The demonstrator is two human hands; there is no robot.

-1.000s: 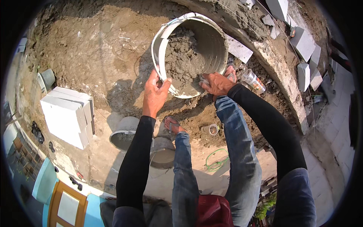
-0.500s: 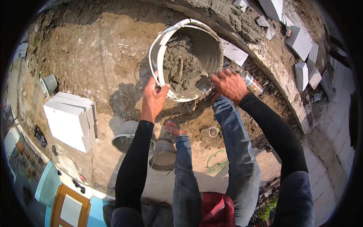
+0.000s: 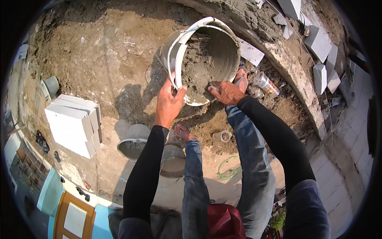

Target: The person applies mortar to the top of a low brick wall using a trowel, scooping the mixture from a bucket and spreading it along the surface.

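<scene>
A bucket (image 3: 227, 47) with a pale, mortar-crusted rim leans on its side, its mouth turned toward me. Wet grey mortar (image 3: 195, 59) lies thick inside it. My left hand (image 3: 169, 99) is closed on the near left rim, with the thumb on the edge and the fingers behind. At the near right of the mouth, my right hand (image 3: 229, 93) is closed round what looks like a trowel; the hand and the mortar hide most of it. My sandalled feet stand on the ground just below and to the right of the bucket.
Two more buckets, one tipped (image 3: 133, 145) and one with grey liquid (image 3: 173, 165), stand nearer me. White blocks (image 3: 71, 127) are stacked at left, and more blocks (image 3: 318, 44) lie at far right beyond a concrete ledge (image 3: 294, 79). A plastic cup (image 3: 266, 84) lies by my right foot.
My right hand has moved left and inward over the bucket's mouth, into the mortar. The bucket has tipped and shifted slightly right, with my left hand still on its rim.
</scene>
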